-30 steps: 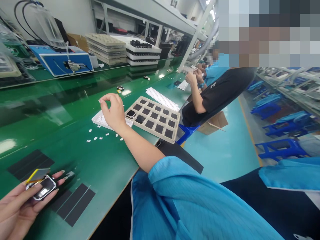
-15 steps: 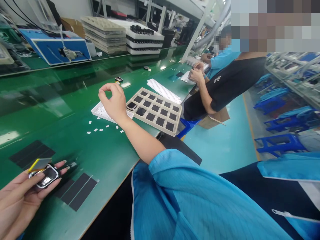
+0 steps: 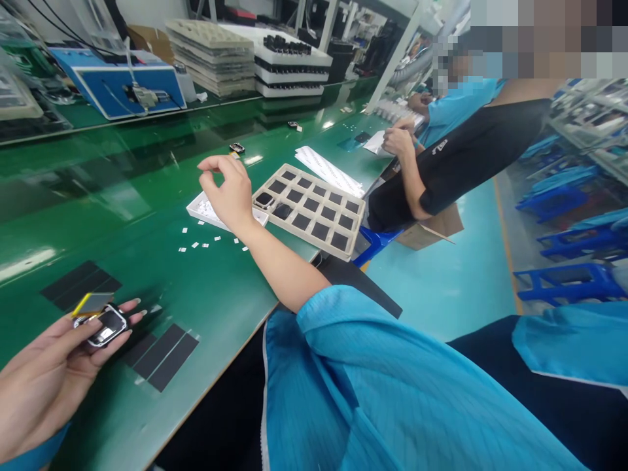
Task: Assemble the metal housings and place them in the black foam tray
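Observation:
My left hand [image 3: 46, 373] at the lower left holds a small black-and-silver watch body [image 3: 104, 326] with a yellowish flat part [image 3: 92, 302] sticking up from it. My right hand [image 3: 228, 190] is raised over a white sheet of small stickers [image 3: 201, 208], thumb and forefinger pinched together; what they pinch is too small to see. Just right of that hand lies a beige compartment tray [image 3: 314, 209] with dark pockets, one holding a watch body [image 3: 263, 199].
Small white scraps [image 3: 199, 243] lie scattered on the green bench [image 3: 147, 176]. Black strips [image 3: 161, 356] are stuck to it near my left hand. Stacked trays [image 3: 216, 46] and a blue machine [image 3: 122, 85] stand at the back. Other people work to the right; blue stools [image 3: 569, 281] stand in the aisle.
My right hand has lifted slightly and stays pinched above the sticker sheet. My left hand keeps the watch body; the view has shifted a little.

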A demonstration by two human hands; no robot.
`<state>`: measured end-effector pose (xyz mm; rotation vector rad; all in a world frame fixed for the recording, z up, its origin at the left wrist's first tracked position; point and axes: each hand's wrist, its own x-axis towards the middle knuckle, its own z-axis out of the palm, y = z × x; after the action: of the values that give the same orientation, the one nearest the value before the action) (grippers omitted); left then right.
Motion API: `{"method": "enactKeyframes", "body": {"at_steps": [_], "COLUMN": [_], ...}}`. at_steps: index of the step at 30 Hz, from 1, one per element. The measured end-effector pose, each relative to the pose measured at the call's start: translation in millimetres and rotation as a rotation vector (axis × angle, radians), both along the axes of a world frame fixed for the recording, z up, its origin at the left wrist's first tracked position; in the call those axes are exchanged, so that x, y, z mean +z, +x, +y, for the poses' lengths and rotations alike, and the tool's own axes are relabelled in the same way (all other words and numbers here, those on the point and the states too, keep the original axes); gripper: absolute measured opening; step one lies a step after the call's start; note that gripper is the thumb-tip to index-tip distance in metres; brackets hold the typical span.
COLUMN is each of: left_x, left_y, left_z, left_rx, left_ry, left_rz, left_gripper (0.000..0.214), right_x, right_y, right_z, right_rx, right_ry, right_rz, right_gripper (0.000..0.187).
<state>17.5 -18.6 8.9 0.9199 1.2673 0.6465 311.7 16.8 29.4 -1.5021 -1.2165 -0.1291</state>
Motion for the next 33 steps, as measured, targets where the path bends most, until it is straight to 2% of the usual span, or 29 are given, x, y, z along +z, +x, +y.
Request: {"method": "enactKeyframes", "body": {"at_steps": [2, 6, 10, 13, 15, 18, 22, 25, 30, 33], "left_x": [10.0, 23.4, 25.3, 23.4, 22.4, 23.2, 24.8, 22.9, 17.3, 16.0], "left_y": [7, 18, 20, 19, 19, 19, 21, 20, 18, 18], "left_z": [-7, -18, -21, -20, -20, -21, -23, -22, -19, -19], "left_rx": [-0.011, 0.016, 0.033, 0.058, 0.07, 0.052, 0.032, 0.041, 0.052, 0.075], "left_ry": [0.084, 0.074, 0.075, 0.102, 0.116, 0.101, 0.076, 0.076, 0.064, 0.047], "left_rz": [-0.002, 0.025, 0.002, -0.032, -0.045, -0.053, -0.082, -0.089, -0.114, -0.121], "left_gripper": [0.021, 0.016, 0.016, 0.019, 0.021, 0.021, 0.022, 0.022, 0.022, 0.022], "right_x": [-2.3, -10.9, -14.0, -10.9, -8.6, -8.1, -11.0, -9.6, -1.9, -4.0], "right_y": [-10, -47, -82, -96, -99, -101, -104, -107, -111, -113], "right_z": [0, -6, -23, -36, -41, -41, -40, -44, -54, -55], "right_rx": [0.087, 0.395, 0.761, 0.937, 0.97, 0.929, 0.858, 0.877, 0.908, 0.941], "right_ry": [-0.022, -0.081, -0.137, -0.197, -0.231, -0.263, -0.262, -0.224, -0.358, -0.388], "right_rz": [-0.023, -0.063, -0.107, -0.162, -0.2, -0.201, -0.149, -0.115, -0.033, 0.021], "right_gripper": [0.017, 0.021, 0.034, 0.038, 0.029, 0.014, 0.015, 0.014, 0.019, 0.02]}}
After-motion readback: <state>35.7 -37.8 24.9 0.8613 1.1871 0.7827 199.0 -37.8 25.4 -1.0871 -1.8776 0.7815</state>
